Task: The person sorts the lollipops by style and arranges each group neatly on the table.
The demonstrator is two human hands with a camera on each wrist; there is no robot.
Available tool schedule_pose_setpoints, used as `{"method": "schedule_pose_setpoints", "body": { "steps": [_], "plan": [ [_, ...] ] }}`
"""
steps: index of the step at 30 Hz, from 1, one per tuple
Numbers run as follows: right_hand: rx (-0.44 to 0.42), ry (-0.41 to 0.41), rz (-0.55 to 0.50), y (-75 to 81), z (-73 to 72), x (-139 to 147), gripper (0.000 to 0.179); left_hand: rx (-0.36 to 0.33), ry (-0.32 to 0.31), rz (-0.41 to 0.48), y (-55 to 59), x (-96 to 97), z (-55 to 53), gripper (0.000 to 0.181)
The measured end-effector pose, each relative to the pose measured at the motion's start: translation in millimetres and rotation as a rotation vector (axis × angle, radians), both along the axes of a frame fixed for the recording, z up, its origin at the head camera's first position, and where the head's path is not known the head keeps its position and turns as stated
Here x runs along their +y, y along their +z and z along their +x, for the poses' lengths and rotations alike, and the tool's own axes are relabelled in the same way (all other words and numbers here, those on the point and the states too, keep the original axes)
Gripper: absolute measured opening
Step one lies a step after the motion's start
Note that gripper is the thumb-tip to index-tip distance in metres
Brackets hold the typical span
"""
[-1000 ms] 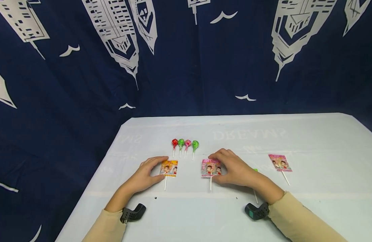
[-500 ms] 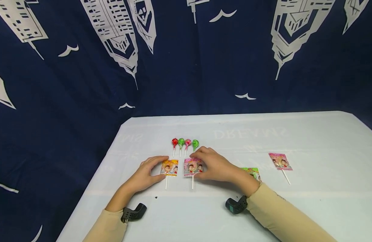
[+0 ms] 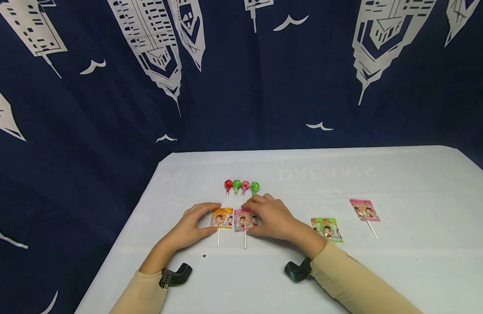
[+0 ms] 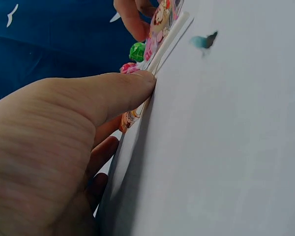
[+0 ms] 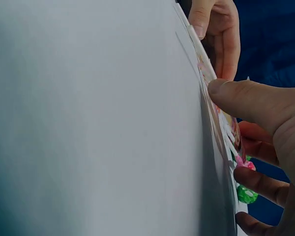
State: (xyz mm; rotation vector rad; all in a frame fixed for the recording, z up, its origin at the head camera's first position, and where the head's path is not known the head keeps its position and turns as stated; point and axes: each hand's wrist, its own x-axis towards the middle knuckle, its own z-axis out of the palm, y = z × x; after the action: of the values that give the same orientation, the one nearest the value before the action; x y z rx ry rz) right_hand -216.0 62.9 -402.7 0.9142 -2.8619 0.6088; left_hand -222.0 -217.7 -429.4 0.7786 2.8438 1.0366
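A flat, square lollipop in a printed orange plastic wrapper (image 3: 222, 217) lies on the white-covered bench (image 3: 414, 270), its white stick pointing toward the person, and the left hand (image 3: 190, 224) holds it from the left, the grip pinching the wrapper with the thumb at the lower edge and the fingers at the upper. Just beside it on the right is a flat, square lollipop in a printed pink plastic wrapper (image 3: 243, 221), its stick also toward the person; the right hand (image 3: 275, 218) pinches it from the right in the same way, thumb below and fingertips above. Behind the two wrappers stands out a row of small round-headed lollipops in shiny wrap: from left to right a red ball (image 3: 228, 184), a green ball (image 3: 236, 184), a pink ball (image 3: 245, 185) and a second green ball (image 3: 255, 187), this last one's stick hidden by the right hand. Beyond the right wrist lies a green printed square packet (image 3: 328, 228), and farther right, well apart, a tilted pink printed packet on a white stick (image 3: 364, 210). A navy cloth with pale building prints (image 3: 233, 100) hangs behind the bench.
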Motion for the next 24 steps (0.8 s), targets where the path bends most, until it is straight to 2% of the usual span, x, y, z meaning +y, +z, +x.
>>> {"method": "schedule_pose_setpoints", "body": {
  "steps": [10,24],
  "plan": [
    [0.013,-0.023,-0.015,-0.9,-1.2,-5.5,0.060,0.013,0.002,-0.003,2.3,0.2,1.2,0.062],
    [0.011,-0.039,-0.021,-4.3,-0.9,-5.7,0.061,-0.009,0.007,0.001,2.0,0.8,1.7,0.062]
  ]
}}
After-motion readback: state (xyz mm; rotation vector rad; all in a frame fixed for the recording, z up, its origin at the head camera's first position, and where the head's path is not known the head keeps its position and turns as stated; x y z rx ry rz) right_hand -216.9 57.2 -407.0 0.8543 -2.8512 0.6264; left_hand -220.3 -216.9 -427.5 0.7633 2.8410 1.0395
